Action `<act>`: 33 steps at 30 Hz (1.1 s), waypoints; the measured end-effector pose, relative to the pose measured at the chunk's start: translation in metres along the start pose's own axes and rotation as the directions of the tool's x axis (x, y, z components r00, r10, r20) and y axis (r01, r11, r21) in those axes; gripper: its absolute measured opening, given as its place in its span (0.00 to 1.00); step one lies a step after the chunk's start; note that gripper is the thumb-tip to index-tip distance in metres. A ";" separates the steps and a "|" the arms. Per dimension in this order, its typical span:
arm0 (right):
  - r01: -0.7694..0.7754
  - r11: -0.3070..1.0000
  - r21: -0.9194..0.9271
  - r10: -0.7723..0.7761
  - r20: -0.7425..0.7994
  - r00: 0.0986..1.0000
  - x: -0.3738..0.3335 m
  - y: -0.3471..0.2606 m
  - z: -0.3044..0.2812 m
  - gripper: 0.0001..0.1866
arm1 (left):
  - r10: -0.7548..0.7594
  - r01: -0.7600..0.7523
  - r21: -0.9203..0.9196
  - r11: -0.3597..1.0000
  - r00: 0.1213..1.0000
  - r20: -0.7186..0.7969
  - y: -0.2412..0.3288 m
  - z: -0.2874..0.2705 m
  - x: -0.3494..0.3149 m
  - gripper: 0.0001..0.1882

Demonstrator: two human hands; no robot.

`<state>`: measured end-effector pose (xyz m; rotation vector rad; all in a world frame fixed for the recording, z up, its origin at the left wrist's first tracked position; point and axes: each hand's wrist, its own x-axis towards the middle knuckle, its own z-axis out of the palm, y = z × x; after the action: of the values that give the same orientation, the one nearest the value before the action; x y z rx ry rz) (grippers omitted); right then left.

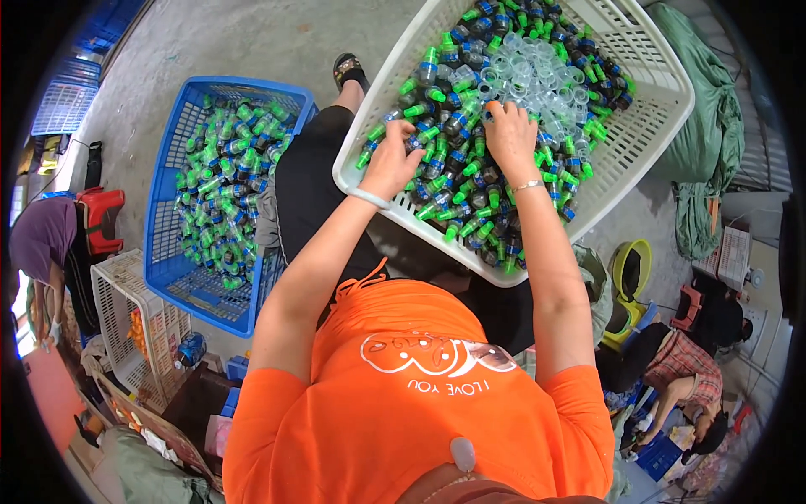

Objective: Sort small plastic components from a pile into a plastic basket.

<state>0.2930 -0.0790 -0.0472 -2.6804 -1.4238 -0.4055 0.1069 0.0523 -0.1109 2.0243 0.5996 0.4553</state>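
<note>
A large white plastic basket (625, 160) stands before me, filled with small dark bottles (457, 151) that have green tops and blue bands. On them lies a heap of clear plastic caps (537, 80). My left hand (390, 168) is over the bottles by the basket's left wall, thumb and fingers apart with dark bottles between them. My right hand (510, 143) reaches down at the near edge of the clear caps, its fingers bent and close together. Their tips are partly hidden, so what they hold does not show clearly.
To my left, a blue crate (159, 244) holds many similar bottles. A white crate (117, 319) and a red stool (101, 218) stand farther left. One person (46, 239) bends at the far left, another (684, 374) at the lower right. A green tarp (705, 118) hangs beyond the basket.
</note>
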 end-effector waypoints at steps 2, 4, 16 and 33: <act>0.009 1.000 -0.006 -0.009 0.079 0.997 0.004 0.003 -0.002 0.16 | -0.063 0.042 -0.398 0.917 0.997 -0.040 0.004 -0.008 -0.010 0.15; -0.139 0.921 0.365 0.114 0.090 0.989 0.001 0.000 -0.014 0.15 | -0.122 0.140 -0.514 0.846 0.990 0.070 0.018 -0.025 -0.014 0.14; -0.187 0.372 0.909 -0.176 0.267 0.947 -0.056 -0.053 -0.099 0.12 | 0.037 0.121 -0.615 0.779 0.971 0.238 0.076 -0.057 -0.050 0.13; -0.849 -0.376 0.371 -0.298 0.819 0.490 -0.073 -0.073 -0.088 0.09 | 0.529 -0.547 0.111 0.829 0.834 0.160 0.094 -0.076 -0.085 0.23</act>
<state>0.1765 -0.1130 0.0138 -1.2673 -0.0325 1.5203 0.0189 0.0143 0.0014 2.3460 -0.0361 0.6241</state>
